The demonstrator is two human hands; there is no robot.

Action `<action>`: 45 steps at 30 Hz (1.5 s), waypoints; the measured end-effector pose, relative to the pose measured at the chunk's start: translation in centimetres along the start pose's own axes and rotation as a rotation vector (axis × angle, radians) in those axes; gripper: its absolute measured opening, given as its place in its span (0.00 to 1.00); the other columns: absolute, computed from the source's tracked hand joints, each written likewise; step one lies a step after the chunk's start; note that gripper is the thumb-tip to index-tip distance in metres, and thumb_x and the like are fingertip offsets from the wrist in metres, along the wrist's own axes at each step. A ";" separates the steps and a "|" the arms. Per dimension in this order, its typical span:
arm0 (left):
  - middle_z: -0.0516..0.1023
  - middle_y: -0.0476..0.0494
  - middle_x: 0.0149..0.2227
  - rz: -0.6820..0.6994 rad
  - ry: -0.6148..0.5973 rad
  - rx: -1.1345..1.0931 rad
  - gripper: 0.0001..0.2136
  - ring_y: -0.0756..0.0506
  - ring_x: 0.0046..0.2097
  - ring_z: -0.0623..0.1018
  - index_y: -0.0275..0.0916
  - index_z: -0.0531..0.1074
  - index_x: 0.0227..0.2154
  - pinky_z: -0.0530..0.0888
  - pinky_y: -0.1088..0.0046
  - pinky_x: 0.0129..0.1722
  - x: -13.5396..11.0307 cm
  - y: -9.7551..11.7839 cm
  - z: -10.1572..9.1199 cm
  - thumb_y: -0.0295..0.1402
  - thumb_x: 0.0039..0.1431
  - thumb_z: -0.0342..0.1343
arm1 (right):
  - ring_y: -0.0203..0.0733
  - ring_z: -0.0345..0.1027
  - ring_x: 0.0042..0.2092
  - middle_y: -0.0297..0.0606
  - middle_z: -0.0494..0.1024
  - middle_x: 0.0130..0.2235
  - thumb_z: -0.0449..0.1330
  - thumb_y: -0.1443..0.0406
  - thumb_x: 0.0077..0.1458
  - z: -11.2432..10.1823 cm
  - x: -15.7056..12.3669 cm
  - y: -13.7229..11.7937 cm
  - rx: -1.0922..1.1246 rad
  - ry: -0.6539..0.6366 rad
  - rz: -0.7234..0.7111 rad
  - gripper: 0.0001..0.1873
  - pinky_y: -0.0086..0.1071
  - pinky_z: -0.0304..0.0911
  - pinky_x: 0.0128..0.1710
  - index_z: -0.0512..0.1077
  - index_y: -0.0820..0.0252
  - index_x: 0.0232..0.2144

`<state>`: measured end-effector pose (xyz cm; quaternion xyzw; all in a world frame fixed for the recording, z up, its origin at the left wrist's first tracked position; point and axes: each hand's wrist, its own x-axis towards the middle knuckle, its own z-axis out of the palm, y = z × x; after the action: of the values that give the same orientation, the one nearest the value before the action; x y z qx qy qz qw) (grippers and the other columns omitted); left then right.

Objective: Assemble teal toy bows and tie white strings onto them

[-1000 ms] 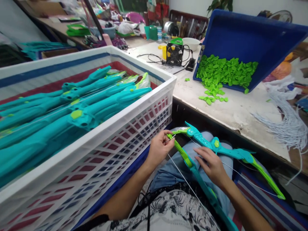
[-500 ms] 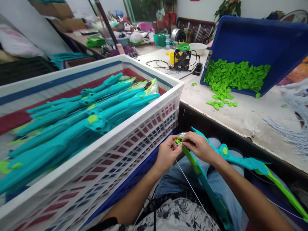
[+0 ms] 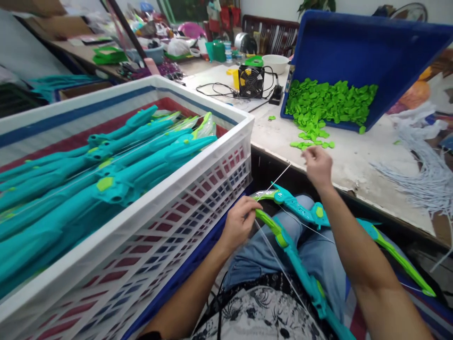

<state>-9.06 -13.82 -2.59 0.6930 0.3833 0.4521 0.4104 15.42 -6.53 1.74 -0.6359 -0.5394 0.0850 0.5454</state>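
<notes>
Now my left hand (image 3: pixel 239 222) pinches the toy bow (image 3: pixel 283 236) tip, my right hand (image 3: pixel 317 165) grips the taut bowstring (image 3: pixel 281 175) — overpulling may slip the knot or snap it.

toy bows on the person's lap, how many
2. One toy bow runs down the lap, its green tip gripped by the left hand. The second bow lies across the knees; the right hand pulls a white string.
</notes>
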 end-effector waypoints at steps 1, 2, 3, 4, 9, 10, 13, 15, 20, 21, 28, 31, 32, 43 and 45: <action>0.74 0.44 0.35 -0.011 -0.037 0.007 0.09 0.47 0.39 0.74 0.38 0.77 0.32 0.70 0.71 0.42 0.2 0.2 0.0 0.29 0.57 0.50 | 0.38 0.64 0.30 0.32 0.68 0.27 0.56 0.68 0.53 -0.4 0.7 0.0 0.032 0.110 0.054 0.04 0.33 0.63 0.32 0.67 0.59 0.26; 0.75 0.43 0.35 -0.044 -0.072 0.001 0.09 0.46 0.40 0.74 0.38 0.78 0.32 0.70 0.71 0.42 0.5 0.5 0.0 0.30 0.56 0.52 | 0.38 0.65 0.31 0.32 0.68 0.27 0.55 0.67 0.54 -0.6 0.6 -0.4 0.071 0.160 0.061 0.04 0.33 0.64 0.33 0.66 0.59 0.27; 0.75 0.42 0.37 -0.099 -0.093 -0.036 0.09 0.46 0.41 0.74 0.38 0.79 0.34 0.69 0.70 0.44 1.0 0.8 0.0 0.32 0.54 0.55 | 0.39 0.66 0.32 0.32 0.68 0.28 0.55 0.67 0.55 -0.6 -0.2 -1.3 0.111 0.152 0.022 0.04 0.34 0.65 0.34 0.66 0.58 0.28; 0.76 0.42 0.38 -0.174 -0.100 -0.110 0.10 0.45 0.42 0.74 0.38 0.79 0.36 0.69 0.69 0.45 1.6 1.1 0.1 0.35 0.53 0.57 | 0.40 0.67 0.35 0.34 0.70 0.31 0.55 0.66 0.56 -0.3 -1.7 -2.4 0.142 0.084 -0.064 0.04 0.36 0.66 0.38 0.67 0.58 0.28; 0.77 0.44 0.30 -0.529 0.045 -0.559 0.15 0.47 0.35 0.74 0.35 0.77 0.28 0.70 0.73 0.36 4.7 2.0 -0.4 0.42 0.42 0.66 | 0.44 0.65 0.50 0.41 0.70 0.42 0.55 0.68 0.60 2.7 -11.9 -6.6 0.178 -0.201 -0.340 0.06 0.41 0.63 0.50 0.69 0.57 0.30; 0.76 0.45 0.28 -0.530 0.069 -0.544 0.14 0.49 0.32 0.74 0.34 0.76 0.26 0.70 0.75 0.34 5.0 2.2 -0.8 0.40 0.39 0.67 | 0.43 0.66 0.48 0.41 0.70 0.42 0.55 0.68 0.59 3.2 -13.0 -6.5 0.183 -0.208 -0.323 0.05 0.40 0.64 0.49 0.69 0.57 0.31; 0.76 0.47 0.27 -0.419 0.095 -0.344 0.11 0.52 0.29 0.72 0.34 0.73 0.26 0.69 0.79 0.30 5.0 3.2 -1.7 0.36 0.42 0.66 | 0.40 0.67 0.41 0.39 0.71 0.37 0.54 0.69 0.60 4.4 -13.9 -5.6 0.220 -0.213 -0.237 0.05 0.36 0.65 0.42 0.68 0.57 0.31; 0.76 0.47 0.27 -0.368 0.120 -0.295 0.10 0.52 0.26 0.73 0.35 0.70 0.27 0.67 0.81 0.24 4.7 4.0 -1.9 0.36 0.47 0.63 | 0.38 0.67 0.38 0.37 0.71 0.34 0.54 0.69 0.60 4.7 -13.3 -5.4 0.248 -0.202 -0.200 0.06 0.34 0.65 0.39 0.68 0.57 0.30; 0.74 0.51 0.24 -0.523 0.173 -0.601 0.16 0.51 0.19 0.73 0.38 0.64 0.29 0.63 0.81 0.12 4.3 4.5 -1.3 0.37 0.43 0.65 | 0.37 0.66 0.35 0.35 0.70 0.32 0.56 0.69 0.59 4.8 -11.9 -6.7 0.288 -0.111 -0.190 0.06 0.30 0.64 0.34 0.69 0.58 0.29; 0.73 0.51 0.23 -0.563 0.161 -0.646 0.17 0.51 0.19 0.73 0.37 0.65 0.29 0.65 0.81 0.13 4.3 4.4 -1.2 0.36 0.41 0.66 | 0.37 0.66 0.36 0.35 0.71 0.33 0.57 0.69 0.59 4.8 -11.7 -6.9 0.292 -0.102 -0.193 0.06 0.30 0.64 0.34 0.70 0.58 0.29; 0.74 0.48 0.21 -0.647 0.046 -0.748 0.20 0.53 0.20 0.73 0.31 0.73 0.26 0.71 0.82 0.17 4.1 3.8 -1.8 0.39 0.33 0.73 | 0.37 0.68 0.37 0.35 0.73 0.35 0.57 0.70 0.58 4.9 -10.4 -6.9 0.362 -0.196 -0.183 0.08 0.30 0.66 0.37 0.76 0.56 0.31; 0.75 0.48 0.22 -0.645 0.060 -0.743 0.20 0.53 0.21 0.73 0.31 0.74 0.26 0.72 0.82 0.18 4.0 3.8 -1.8 0.38 0.33 0.73 | 0.37 0.70 0.39 0.35 0.74 0.37 0.56 0.69 0.58 5.0 -10.3 -6.6 0.396 -0.268 -0.183 0.10 0.30 0.67 0.40 0.78 0.55 0.36; 0.75 0.48 0.22 -0.644 0.078 -0.744 0.19 0.52 0.21 0.73 0.31 0.74 0.26 0.72 0.81 0.18 4.0 3.9 -1.7 0.37 0.33 0.73 | 0.37 0.70 0.40 0.36 0.74 0.38 0.56 0.69 0.59 5.0 -10.3 -6.5 0.389 -0.288 -0.187 0.11 0.30 0.67 0.40 0.78 0.55 0.38; 0.74 0.49 0.21 -0.637 0.198 -0.768 0.11 0.51 0.24 0.74 0.35 0.69 0.22 0.75 0.75 0.26 4.4 3.8 -0.2 0.33 0.38 0.65 | 0.39 0.70 0.39 0.39 0.75 0.36 0.55 0.66 0.62 3.5 -9.5 -6.4 0.172 -0.254 -0.439 0.10 0.34 0.68 0.39 0.77 0.56 0.38; 0.76 0.47 0.23 -0.644 0.174 -0.824 0.09 0.49 0.27 0.76 0.34 0.71 0.21 0.76 0.73 0.30 4.4 3.8 -0.3 0.33 0.37 0.63 | 0.39 0.69 0.38 0.39 0.75 0.35 0.54 0.66 0.62 3.2 -9.0 -6.3 0.143 -0.287 -0.473 0.10 0.33 0.68 0.38 0.76 0.57 0.36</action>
<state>-7.41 -11.15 2.31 0.2811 0.3999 0.4722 0.7335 5.85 -12.72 1.11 -0.4339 -0.7370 0.0822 0.5117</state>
